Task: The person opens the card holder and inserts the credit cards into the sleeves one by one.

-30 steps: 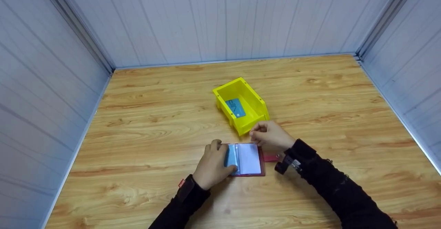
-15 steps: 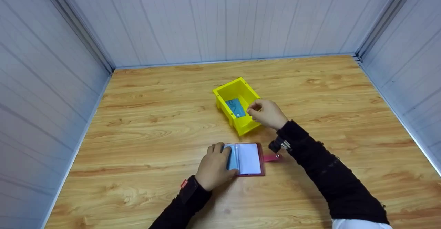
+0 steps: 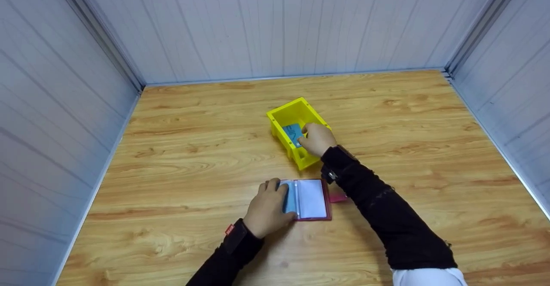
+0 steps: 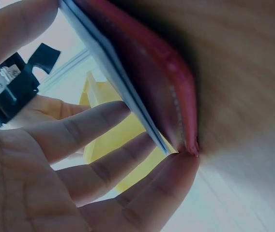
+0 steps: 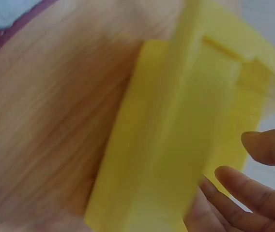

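Observation:
A small red card holder [image 3: 328, 210] lies open on the wooden table, its clear sleeves and a white page [image 3: 312, 198] facing up. My left hand [image 3: 267, 210] grips its left half, thumb at the lower edge and fingertips at the upper edge. In the left wrist view those fingers touch the sleeves [image 4: 120, 82] and the red cover [image 4: 181, 92]. My right hand [image 3: 319, 139] reaches into the yellow bin [image 3: 281, 136], thumb and forefinger apart beside a blue-grey card [image 3: 292, 132] on its floor. The right wrist view shows nothing between thumb and forefinger [image 5: 244, 186].
The bin stands just beyond the card holder. A pink snap strap [image 3: 337, 198] sticks out from the holder's right side. Pale panel walls [image 3: 279, 28] enclose the table [image 3: 193, 157] at the back and both sides.
My right hand has moved from the card holder's top right corner, up over the bin's near side, then left and down into it towards the card. The left hand has barely shifted.

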{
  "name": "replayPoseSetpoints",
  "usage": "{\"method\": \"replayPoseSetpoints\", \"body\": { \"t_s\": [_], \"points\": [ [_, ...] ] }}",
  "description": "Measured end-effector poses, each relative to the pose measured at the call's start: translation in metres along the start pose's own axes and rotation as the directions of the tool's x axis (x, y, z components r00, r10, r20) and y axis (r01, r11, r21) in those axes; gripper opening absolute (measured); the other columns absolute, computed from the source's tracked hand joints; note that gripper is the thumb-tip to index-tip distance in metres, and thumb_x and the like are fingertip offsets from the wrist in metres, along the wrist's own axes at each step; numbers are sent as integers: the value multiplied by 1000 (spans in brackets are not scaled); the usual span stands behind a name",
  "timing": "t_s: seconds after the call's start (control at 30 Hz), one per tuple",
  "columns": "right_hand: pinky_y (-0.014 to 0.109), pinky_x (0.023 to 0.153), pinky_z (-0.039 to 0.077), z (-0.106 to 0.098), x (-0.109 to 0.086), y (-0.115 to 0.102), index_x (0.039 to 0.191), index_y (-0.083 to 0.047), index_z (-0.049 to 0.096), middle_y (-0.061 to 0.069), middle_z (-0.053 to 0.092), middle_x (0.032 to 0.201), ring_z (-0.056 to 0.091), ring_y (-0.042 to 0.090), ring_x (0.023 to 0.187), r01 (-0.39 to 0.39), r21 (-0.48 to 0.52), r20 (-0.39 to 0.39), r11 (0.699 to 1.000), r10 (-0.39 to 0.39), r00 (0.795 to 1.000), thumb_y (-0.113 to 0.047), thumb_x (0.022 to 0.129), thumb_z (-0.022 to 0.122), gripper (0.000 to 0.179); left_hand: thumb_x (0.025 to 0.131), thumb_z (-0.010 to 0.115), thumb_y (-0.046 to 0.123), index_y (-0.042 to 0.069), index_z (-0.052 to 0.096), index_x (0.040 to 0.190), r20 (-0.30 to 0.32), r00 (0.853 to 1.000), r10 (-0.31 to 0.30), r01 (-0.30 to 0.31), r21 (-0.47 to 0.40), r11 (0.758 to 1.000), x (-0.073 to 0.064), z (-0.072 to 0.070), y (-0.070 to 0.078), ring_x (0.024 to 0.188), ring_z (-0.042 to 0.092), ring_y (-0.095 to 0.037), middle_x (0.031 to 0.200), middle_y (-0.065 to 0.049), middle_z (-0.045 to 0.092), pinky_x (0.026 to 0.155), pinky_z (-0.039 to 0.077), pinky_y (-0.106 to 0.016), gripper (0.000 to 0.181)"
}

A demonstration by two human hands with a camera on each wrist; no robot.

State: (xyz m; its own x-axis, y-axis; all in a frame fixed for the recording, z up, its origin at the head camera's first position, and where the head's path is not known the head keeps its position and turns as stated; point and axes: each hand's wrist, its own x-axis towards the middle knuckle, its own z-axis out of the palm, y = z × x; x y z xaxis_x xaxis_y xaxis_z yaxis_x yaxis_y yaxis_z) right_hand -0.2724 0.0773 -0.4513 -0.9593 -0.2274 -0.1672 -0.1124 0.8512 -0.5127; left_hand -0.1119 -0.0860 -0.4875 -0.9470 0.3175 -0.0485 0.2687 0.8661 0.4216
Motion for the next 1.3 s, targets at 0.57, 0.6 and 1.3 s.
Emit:
{"method": "replayPoseSetpoints", "body": {
  "t_s": [0.57,0.6,1.3],
  "points": [
    [42,90,53,35,25,-6,104,2,68,17,67,106,64,32,101,-73,-238,-88,969,53,995,-21,96,58,26,72,79,36,3,60,126,-95,995,37,-33,36,999,-3,4,-1,113,52,-38,130,-17,54,82,53,-48,66],
    [42,90,53,36,25,-6,105,2,68,18,66,107,64,32,102,-77,-244,-89,967,57,994,-21,96,59,26,72,79,35,3,60,126,-96,995,36,-32,35,999,-3,4,-1,113,52,-37,130,-17,54,81,53,-48,66],
    [44,88,52,27,23,-8,111,-1,61,17,65,111,63,31,101,-127,-156,11,979,131,991,-13,92,57,23,74,79,35,1,59,128,-85,995,44,-41,35,999,-3,3,-2,115,52,-39,132,-20,54,85,53,-48,67]
  ]
}}
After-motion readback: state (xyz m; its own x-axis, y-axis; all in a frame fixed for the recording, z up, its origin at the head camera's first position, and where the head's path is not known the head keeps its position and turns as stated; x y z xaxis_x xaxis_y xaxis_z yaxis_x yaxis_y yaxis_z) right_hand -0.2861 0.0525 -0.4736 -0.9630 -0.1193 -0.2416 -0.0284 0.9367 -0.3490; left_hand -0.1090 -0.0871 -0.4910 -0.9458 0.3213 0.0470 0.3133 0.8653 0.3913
